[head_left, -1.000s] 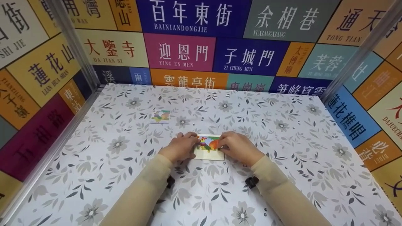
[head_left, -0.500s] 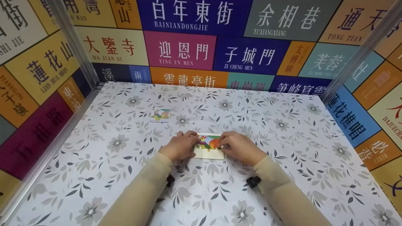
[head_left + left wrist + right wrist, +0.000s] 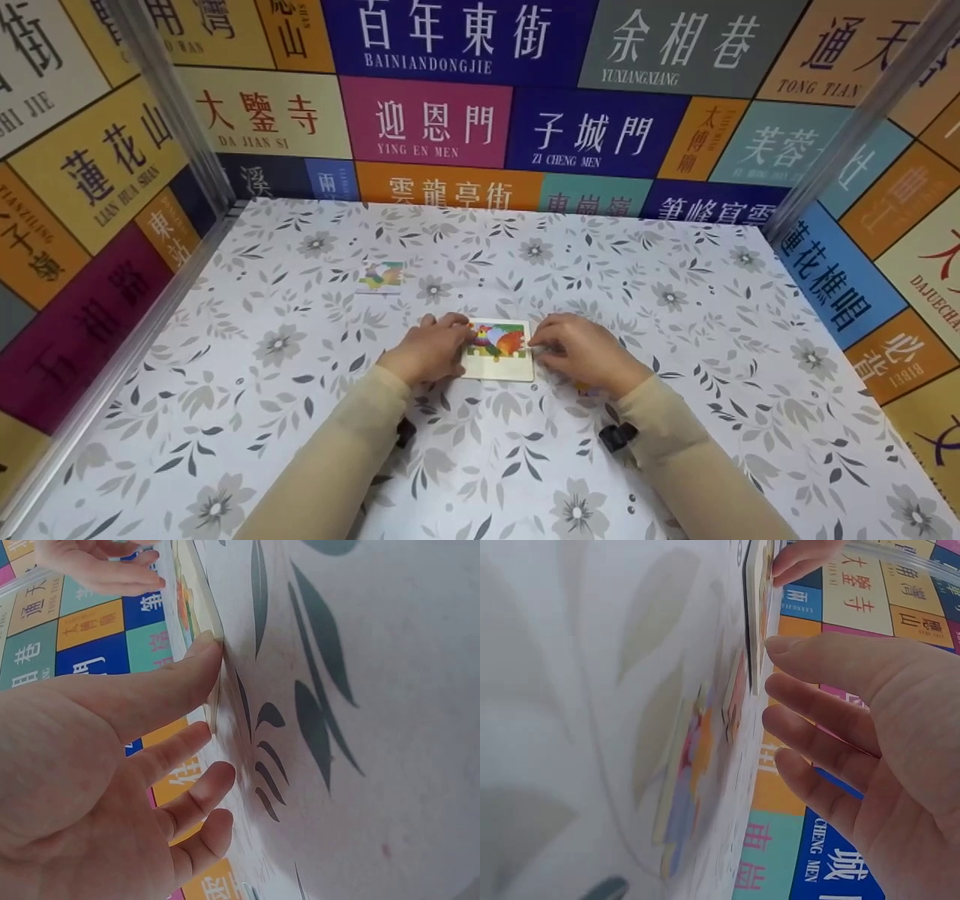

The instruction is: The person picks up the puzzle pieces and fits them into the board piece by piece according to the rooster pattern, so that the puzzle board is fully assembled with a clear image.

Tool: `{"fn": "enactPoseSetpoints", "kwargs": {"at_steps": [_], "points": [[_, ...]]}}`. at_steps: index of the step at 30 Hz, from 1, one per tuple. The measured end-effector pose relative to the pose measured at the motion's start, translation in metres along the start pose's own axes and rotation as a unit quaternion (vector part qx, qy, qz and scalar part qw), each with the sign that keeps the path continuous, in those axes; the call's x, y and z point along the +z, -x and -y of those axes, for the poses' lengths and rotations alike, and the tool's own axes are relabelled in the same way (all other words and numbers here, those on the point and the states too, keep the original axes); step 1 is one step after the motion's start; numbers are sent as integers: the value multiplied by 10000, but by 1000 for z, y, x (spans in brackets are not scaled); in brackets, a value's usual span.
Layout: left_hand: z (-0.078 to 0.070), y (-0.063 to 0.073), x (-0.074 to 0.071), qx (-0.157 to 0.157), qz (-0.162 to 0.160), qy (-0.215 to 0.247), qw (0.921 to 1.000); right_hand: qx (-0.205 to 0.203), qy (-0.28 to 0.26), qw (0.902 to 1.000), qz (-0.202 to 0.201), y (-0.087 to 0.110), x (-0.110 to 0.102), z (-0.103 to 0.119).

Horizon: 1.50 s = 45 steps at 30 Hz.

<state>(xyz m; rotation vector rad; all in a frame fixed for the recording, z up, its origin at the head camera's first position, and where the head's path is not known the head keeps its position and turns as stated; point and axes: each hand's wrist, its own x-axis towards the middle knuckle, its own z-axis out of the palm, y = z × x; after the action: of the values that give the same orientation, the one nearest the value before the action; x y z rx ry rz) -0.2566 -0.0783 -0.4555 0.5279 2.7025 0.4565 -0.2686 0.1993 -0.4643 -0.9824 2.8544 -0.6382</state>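
A small jigsaw puzzle board (image 3: 498,367) with a cream border lies flat on the table. Its upper part shows a colourful rooster picture; the lower part is bare. My left hand (image 3: 431,349) holds the board by its left side, and the left wrist view has the thumb (image 3: 196,664) on its edge. Just off the right edge is my right hand (image 3: 581,351), its fingers loosely bent with nothing visible between them. Beneath that hand lies a puzzle piece (image 3: 587,389), mostly hidden. The right wrist view shows this colourful piece (image 3: 682,780) and another piece (image 3: 736,694) nearer the board.
A picture card (image 3: 381,277) with a similar bird lies farther back on the left. A white cloth (image 3: 517,465) with grey flowers covers the table. Panels with coloured street-name signs (image 3: 435,124) stand along the back and both sides.
My right hand has drawn back to the right from the rooster picture, uncovering its right part. A loose piece now shows beneath that hand. My left hand stays on the board.
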Motion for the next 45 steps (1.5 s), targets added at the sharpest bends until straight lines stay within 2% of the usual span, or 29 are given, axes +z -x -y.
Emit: {"fn": "enactPoseSetpoints", "kwargs": {"at_steps": [5, 11, 21, 29, 41, 45], "points": [[0, 1, 0, 76, -49, 69, 9999, 78, 167, 9998, -64, 5, -2, -6], [1, 2, 1, 206, -232, -110, 9995, 150, 415, 9989, -175, 10, -3, -11], [0, 0, 1, 43, -96, -29, 9999, 305, 239, 9992, -138, 19, -5, -16], [1, 5, 0, 105, -134, -56, 9998, 157, 178, 9997, -82, 24, -2, -19], [0, 2, 1, 200, -202, -150, 9995, -153, 219, 9995, -171, 28, -3, -25], [0, 1, 1, 168, -181, -149, 9996, -122, 196, 9996, -183, 28, -3, -25]]}}
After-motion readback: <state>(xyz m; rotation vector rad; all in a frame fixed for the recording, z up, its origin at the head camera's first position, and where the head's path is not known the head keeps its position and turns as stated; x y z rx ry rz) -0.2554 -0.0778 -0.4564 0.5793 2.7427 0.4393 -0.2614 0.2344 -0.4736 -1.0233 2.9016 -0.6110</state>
